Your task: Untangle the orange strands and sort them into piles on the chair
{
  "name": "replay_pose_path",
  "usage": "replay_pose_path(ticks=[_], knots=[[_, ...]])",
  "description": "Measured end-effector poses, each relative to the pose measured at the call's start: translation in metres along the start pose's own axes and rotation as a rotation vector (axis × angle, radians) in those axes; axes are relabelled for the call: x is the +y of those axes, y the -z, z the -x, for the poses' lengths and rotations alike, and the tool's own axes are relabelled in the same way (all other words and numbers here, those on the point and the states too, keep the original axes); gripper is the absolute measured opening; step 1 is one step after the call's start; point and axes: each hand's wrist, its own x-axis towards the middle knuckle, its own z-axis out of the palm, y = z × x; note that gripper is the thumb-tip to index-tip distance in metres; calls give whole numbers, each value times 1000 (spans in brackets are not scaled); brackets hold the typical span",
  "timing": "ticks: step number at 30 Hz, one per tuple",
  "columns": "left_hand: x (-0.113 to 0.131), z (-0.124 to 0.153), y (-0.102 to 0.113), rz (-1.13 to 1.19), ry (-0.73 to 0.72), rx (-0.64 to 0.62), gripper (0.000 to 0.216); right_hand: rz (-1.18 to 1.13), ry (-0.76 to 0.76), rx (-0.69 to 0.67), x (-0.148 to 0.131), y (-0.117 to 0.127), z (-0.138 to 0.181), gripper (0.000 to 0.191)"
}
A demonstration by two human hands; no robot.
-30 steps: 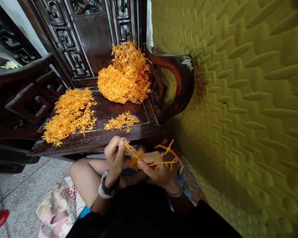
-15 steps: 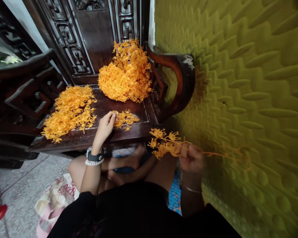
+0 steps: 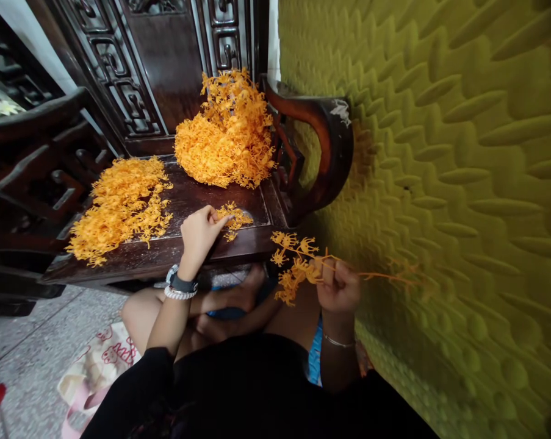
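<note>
Three orange piles (image 3: 119, 207) (image 3: 224, 131) (image 3: 242, 218), one held bunch (image 3: 297, 273)

A small, loose pile of spiky orange blossom-shaped pieces (image 3: 239, 217) lies near the front edge of a dark wooden seat (image 3: 202, 196). Beyond the seat's front right corner, an orange branching sprig (image 3: 290, 281) is held sideways, clustered leftward, its bare right tip blurred.

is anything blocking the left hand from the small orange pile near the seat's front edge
Nothing visible: the left hand is right at the small orange pile. The big orange heap sits farther back on the wooden seat, and the right hand holds an orange sprig off to the right.
</note>
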Motion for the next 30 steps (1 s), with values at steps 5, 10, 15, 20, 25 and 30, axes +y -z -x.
replay_pose_path(ticks=[5,10,15,20,25,30], knots=[[-1,4,-11,75,-24,25,26,-18,-5,-29,3,-9,-1,52],[0,10,-11,196,-107,126,24,-47,-26,-27,7,-13,1,53],[24,42,21,713,-351,-184,35,17,-122,-68,7,-18,2,55],[45,60,36,707,-692,-479,39,139,-281,-119,3,-29,0,55],[34,62,13,723,-591,-28,44,236,-321,-98,6,-29,7,53],[29,71,7,767,-285,329,55,504,-160,-182,-2,-40,20,44]])
